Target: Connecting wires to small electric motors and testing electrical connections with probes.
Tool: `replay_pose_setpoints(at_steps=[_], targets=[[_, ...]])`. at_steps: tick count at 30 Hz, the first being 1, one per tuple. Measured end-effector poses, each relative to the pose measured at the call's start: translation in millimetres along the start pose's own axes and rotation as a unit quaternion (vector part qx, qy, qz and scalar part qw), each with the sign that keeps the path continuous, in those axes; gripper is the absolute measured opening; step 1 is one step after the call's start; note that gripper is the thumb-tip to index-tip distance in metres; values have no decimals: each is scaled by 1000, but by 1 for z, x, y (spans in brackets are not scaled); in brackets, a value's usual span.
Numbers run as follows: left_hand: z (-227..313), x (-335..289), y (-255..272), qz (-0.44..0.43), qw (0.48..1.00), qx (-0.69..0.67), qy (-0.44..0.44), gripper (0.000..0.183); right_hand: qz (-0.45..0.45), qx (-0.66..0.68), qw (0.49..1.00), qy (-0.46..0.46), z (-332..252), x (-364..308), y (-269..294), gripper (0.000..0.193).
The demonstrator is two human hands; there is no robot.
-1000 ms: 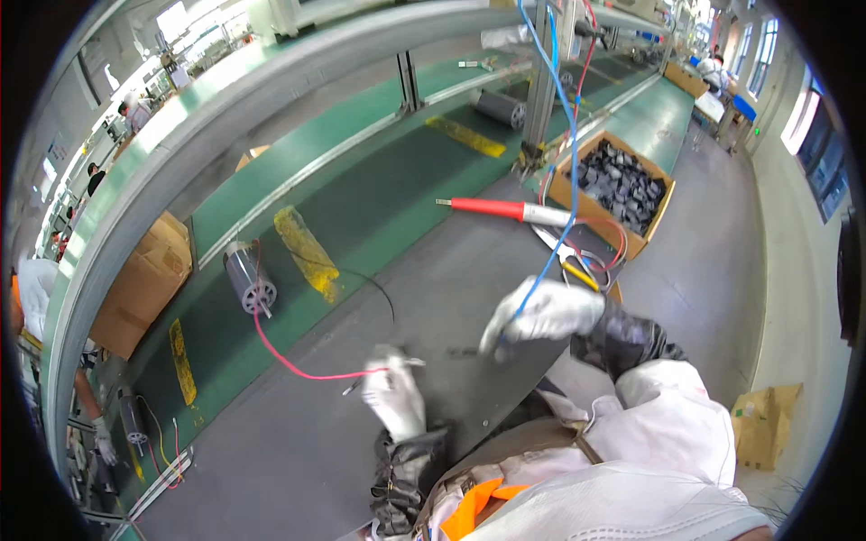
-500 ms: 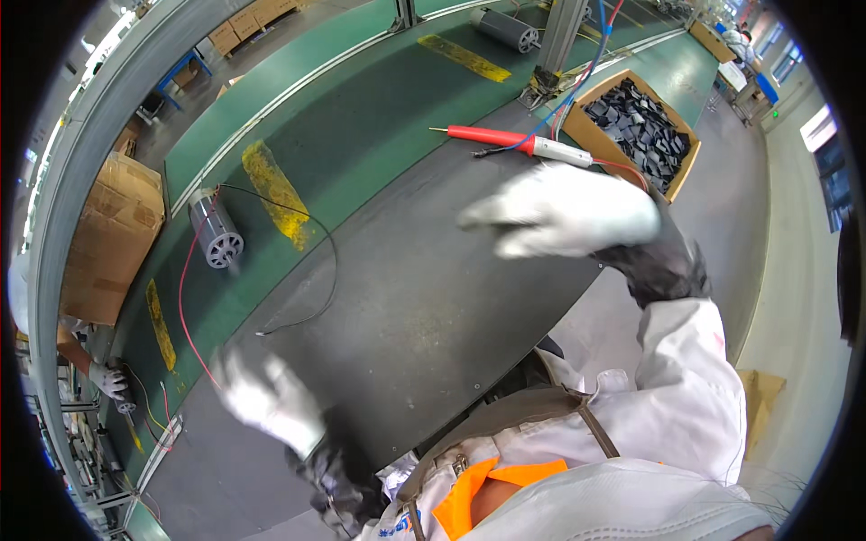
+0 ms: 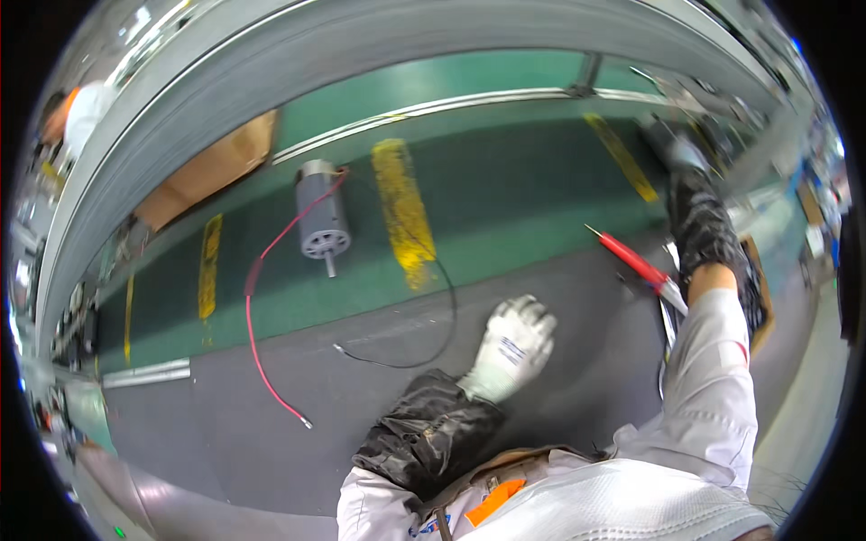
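Note:
My left hand (image 3: 514, 347), in a white glove, hovers over or rests on the dark work surface (image 3: 262, 469). Its fingers are bent but a little apart, and nothing shows in them; the palm is hidden. Stretched to the far right, my right hand (image 3: 687, 155) is blurred beside a grey motor (image 3: 658, 137); whether it grips the motor I cannot tell. Another grey motor (image 3: 323, 212) lies on the green belt with its shaft toward me. From it run a red lead (image 3: 250, 320) and a black lead (image 3: 448, 316), their ends on the dark surface.
A red and silver pen-shaped tool (image 3: 636, 261) with a pointed metal tip lies beneath my right arm. A cardboard box edge (image 3: 765, 307) shows behind that sleeve. A grey frame beam (image 3: 361, 50) arches above the belt (image 3: 505, 207). Someone in white (image 3: 86, 117) stands at the far left.
The view has turned to the left. My right hand has reached out from above the work surface to the far motor. My left hand has moved right, away from the red lead.

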State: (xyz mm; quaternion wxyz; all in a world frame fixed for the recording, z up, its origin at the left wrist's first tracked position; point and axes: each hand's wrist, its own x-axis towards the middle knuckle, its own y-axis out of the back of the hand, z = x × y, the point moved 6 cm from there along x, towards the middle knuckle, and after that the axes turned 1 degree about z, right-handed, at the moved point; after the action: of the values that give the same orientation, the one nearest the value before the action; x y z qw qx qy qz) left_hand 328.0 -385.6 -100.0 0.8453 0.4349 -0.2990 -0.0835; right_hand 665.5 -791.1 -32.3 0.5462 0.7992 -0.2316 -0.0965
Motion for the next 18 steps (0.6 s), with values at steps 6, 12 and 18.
replay_pose_setpoints(at_steps=[6, 12, 18], targets=[[-1, 7, 3, 0, 998, -61, 22, 33, 51, -119, 987, -99, 88, 69, -46, 65], [-2, 7, 4, 15, 997, -52, 52, 32, 54, -67, 995, 49, 69, 89, -99, 102], [3, 19, -4, 83, 994, -69, 15, 25, 113, 260, 958, -39, 12, 45, -136, 69]])
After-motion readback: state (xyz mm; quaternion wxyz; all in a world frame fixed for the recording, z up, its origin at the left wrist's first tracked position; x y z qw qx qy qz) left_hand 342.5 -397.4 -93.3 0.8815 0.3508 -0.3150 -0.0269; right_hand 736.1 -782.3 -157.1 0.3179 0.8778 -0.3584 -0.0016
